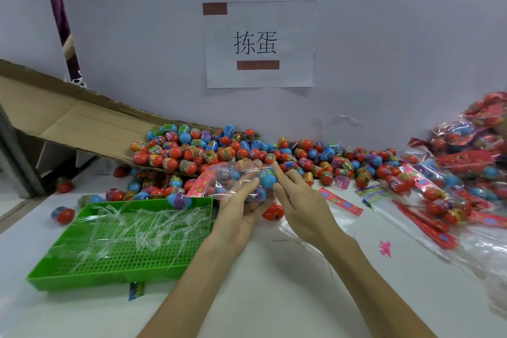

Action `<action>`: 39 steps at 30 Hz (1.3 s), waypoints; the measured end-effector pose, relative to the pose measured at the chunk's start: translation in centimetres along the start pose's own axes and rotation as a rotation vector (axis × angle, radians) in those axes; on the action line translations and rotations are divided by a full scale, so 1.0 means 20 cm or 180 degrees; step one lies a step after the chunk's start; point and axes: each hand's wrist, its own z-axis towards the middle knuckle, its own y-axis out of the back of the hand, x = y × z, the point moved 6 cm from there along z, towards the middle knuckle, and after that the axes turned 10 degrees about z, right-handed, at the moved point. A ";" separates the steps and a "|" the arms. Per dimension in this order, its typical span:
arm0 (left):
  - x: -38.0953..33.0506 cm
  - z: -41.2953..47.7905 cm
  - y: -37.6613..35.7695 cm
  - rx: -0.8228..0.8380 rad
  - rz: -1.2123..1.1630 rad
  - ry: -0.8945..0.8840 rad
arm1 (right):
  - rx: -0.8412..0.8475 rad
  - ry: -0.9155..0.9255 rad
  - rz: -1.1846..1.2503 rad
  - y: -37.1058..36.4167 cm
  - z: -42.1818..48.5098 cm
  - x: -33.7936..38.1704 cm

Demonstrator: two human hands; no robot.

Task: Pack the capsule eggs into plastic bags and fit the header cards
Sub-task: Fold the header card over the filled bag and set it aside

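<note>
Left hand grips bag from below, over mid-tabletop. Right hand pinches blue egg at its right end, probably loading. Pile along back edge, within reach.

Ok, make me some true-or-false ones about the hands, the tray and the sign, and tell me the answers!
1. The left hand holds a bag. True.
2. The tray is red. False: it is green.
3. The right hand pinches a blue egg. True.
4. The sign on the wall is blank. False: it has writing on it.
</note>
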 end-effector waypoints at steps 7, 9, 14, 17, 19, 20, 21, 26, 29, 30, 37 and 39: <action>-0.01 0.00 0.02 -0.0044 -0.0239 0.0036 | -0.1026 0.0225 0.0628 0.10 -0.03 0.02; -0.01 0.01 0.03 -0.0074 -0.0254 0.0034 | -0.1100 0.0367 0.0749 0.11 -0.03 0.03; -0.04 0.00 0.03 0.0021 -0.0216 -0.0212 | -0.1092 0.0449 0.0811 0.10 -0.03 0.04; -0.04 0.00 0.01 0.0121 -0.0233 -0.0281 | -0.1260 0.0343 0.1030 0.11 -0.02 0.01; -0.05 0.00 0.01 0.0133 -0.0217 -0.0358 | -0.1396 0.0275 0.1221 0.12 -0.02 -0.02; -0.06 0.00 0.01 0.0123 -0.0195 -0.0426 | -0.1448 0.0230 0.1287 0.13 -0.02 -0.03; -0.06 0.00 0.01 0.0110 -0.0184 -0.0498 | -0.1462 0.0184 0.1336 0.14 -0.01 -0.04; -0.10 0.00 0.01 0.0145 -0.0188 -0.0710 | -0.0873 0.0260 0.1491 0.13 0.00 -0.03; -0.09 0.00 -0.01 0.0298 -0.0081 -0.0640 | -0.0650 0.0280 0.1521 0.10 0.00 -0.01; -0.08 -0.01 -0.02 0.0382 -0.0059 -0.0589 | -0.0673 0.0301 0.1549 0.10 -0.01 0.00; -0.01 -0.03 -0.07 0.0582 0.0241 -0.0221 | -0.1124 0.0424 0.1446 0.13 -0.02 0.00; 0.01 -0.03 -0.07 0.0590 0.0313 -0.0114 | -0.1451 0.0351 0.1310 0.15 -0.03 -0.01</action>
